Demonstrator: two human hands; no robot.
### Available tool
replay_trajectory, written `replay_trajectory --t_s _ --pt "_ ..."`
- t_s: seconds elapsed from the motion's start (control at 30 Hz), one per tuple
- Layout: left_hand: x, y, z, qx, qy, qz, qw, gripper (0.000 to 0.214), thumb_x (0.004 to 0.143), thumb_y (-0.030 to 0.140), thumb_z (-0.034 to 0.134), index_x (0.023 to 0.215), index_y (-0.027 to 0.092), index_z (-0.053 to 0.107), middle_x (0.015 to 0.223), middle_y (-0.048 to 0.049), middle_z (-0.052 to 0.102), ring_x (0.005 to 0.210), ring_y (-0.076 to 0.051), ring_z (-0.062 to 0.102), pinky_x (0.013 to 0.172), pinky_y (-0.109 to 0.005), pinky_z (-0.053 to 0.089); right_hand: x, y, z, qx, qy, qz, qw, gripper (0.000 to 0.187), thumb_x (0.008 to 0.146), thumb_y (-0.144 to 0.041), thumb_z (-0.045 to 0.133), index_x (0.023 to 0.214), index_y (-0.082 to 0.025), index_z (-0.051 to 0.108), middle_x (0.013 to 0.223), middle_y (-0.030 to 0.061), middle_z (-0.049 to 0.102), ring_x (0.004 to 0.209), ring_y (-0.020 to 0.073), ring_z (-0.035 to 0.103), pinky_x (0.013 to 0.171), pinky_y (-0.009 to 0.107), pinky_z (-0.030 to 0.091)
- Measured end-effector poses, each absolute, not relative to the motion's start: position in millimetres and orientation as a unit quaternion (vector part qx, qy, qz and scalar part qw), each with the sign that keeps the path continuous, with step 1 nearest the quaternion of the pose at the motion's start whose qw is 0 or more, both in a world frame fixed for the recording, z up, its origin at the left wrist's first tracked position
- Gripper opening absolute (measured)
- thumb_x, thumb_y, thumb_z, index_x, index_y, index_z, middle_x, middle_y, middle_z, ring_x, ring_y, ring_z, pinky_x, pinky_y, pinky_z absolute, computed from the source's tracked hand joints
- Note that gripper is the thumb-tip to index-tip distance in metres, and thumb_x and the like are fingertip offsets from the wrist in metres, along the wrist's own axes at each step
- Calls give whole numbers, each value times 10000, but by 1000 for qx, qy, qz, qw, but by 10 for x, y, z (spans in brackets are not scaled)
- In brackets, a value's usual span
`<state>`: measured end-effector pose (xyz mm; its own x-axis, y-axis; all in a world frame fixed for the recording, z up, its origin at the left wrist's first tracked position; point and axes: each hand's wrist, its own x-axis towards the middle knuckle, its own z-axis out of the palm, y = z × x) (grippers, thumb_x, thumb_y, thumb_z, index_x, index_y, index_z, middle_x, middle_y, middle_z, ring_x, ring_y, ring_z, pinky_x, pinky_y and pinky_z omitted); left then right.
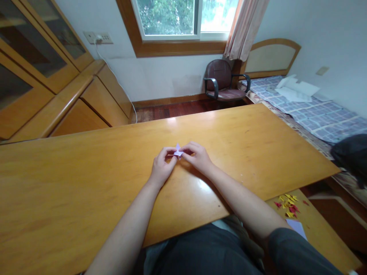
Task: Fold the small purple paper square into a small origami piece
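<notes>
A small folded piece of purple paper point(178, 153), with pointed tips like an origami figure, is held just over the wooden table point(86, 179). My left hand point(163, 165) pinches its left side between thumb and fingers. From the other side my right hand point(198, 156) grips it the same way, thumb nearest me. One point of the paper sticks up between the fingertips and another points down. The fingers partly cover the paper, so its full shape is hidden.
Several yellow and red folded paper pieces point(289, 204) lie on a lower surface at right, beside purple paper point(297, 228). Beyond the table stand an office chair point(219, 78) and a bed point(309, 110). A wooden cabinet point(69, 99) is at left; a dark bag point(351, 156) is at right.
</notes>
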<state>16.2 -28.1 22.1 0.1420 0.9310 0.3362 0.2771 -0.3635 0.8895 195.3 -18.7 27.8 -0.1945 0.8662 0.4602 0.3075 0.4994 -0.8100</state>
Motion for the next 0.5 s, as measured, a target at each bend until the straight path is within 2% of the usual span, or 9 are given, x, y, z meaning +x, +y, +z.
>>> replay_trajectory --t_s 0.5 --pt "164 -269 226 665 457 481 342 130 861 299 629 941 203 667 952 -39 721 875 -185 692 847 -322 545 1922 -218 313 -412 -712 311 476 83 864 -222 669 907 -183 727 853 27 640 744 124 606 663 236 489"
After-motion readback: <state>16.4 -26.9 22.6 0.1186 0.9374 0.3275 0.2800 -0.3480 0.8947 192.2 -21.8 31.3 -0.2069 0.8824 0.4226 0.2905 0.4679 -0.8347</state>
